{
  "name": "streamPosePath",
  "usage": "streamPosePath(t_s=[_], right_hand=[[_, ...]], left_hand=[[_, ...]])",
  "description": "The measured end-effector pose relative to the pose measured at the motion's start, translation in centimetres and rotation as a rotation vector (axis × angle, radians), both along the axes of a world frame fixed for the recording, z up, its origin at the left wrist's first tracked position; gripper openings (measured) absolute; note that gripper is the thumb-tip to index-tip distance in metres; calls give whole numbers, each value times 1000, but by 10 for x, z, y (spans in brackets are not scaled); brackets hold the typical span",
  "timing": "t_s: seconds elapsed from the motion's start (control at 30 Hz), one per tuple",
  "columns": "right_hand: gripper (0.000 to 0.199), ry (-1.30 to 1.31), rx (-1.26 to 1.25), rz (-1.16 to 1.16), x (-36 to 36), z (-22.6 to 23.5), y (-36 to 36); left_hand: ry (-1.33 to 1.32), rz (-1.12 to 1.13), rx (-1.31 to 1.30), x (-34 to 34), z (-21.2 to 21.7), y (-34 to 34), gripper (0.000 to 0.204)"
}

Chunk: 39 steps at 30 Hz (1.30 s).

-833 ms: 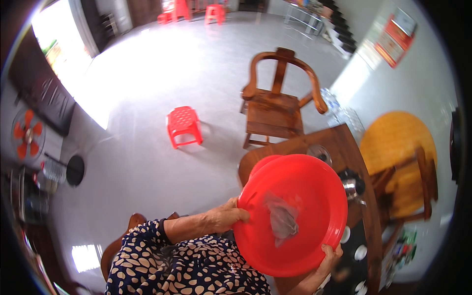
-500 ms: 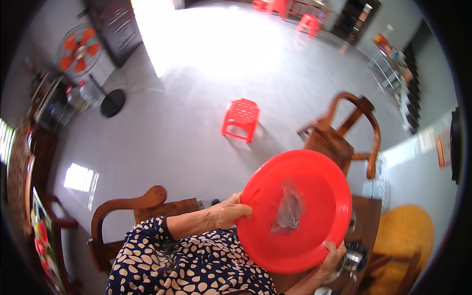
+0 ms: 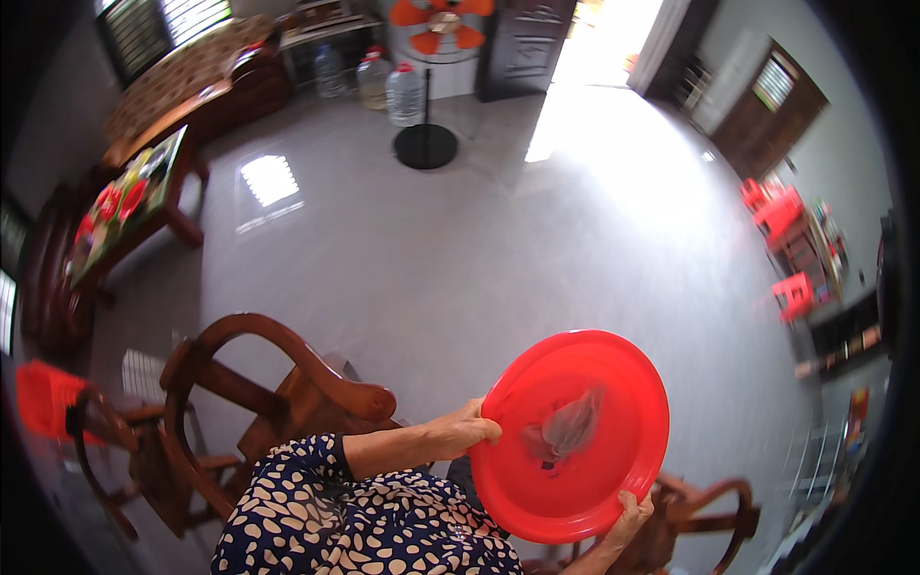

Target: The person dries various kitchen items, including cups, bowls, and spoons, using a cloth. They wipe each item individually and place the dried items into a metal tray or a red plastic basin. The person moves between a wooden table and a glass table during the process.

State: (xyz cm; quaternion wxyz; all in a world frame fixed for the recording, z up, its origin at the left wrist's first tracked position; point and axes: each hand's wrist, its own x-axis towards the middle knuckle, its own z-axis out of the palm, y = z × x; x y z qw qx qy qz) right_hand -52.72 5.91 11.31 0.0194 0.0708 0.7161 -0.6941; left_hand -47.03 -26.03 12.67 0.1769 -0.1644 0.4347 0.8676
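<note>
A round red plastic basin [image 3: 628, 460] is held up in front of me, its inside tilted toward view. My left hand [image 3: 472, 428] grips the rim at its left side, thumb over the edge. At the lower right rim, my right hand [image 3: 631, 517] is closed on the basin, some of its fingers hidden beneath. Inside lies a crumpled, see-through greyish plastic bag [image 3: 572, 422], with small dark bits beside it that are too blurred to name.
Wooden armchairs stand close by, one [image 3: 297, 402] at my left and another [image 3: 709, 513] beyond my right hand. Farther off are a floor fan [image 3: 426, 144], large water bottles [image 3: 403, 96], a low table [image 3: 158, 187] and red stools [image 3: 793, 295]. Grey tiled floor [image 3: 383, 259] spreads between them.
My view has swung left, bringing the sofa and low table into sight. Both hands keep their hold on the basin, which turns along with me; the bag inside has shifted.
</note>
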Motion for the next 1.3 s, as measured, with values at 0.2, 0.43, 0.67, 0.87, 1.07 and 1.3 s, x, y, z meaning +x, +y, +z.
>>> streamPosePath(t_s=[0.2,0.43,0.67,0.87,1.07,1.3], right_hand=[[18,-17,98,235,-132,8,-90],[18,-1,-18,602,-236,1,-239],[20,-81,-104,1147,-292,-29,-391],[23,-138,-31,1368,-299,-30,-529],[25,-53,47,1444,-289,-21,-661],[24,-67,-11,1792,-290,-29,-829]], left_hand=[[-107,382,66,-27,-23,-46,50],[-264,897,95,-41,-14,-93,46],[-69,1223,40,-42,-42,-155,36],[-173,1400,73,-36,-41,-216,30],[-147,1694,99,-44,-58,-281,27],[-83,1959,135,-56,-63,-375,27]])
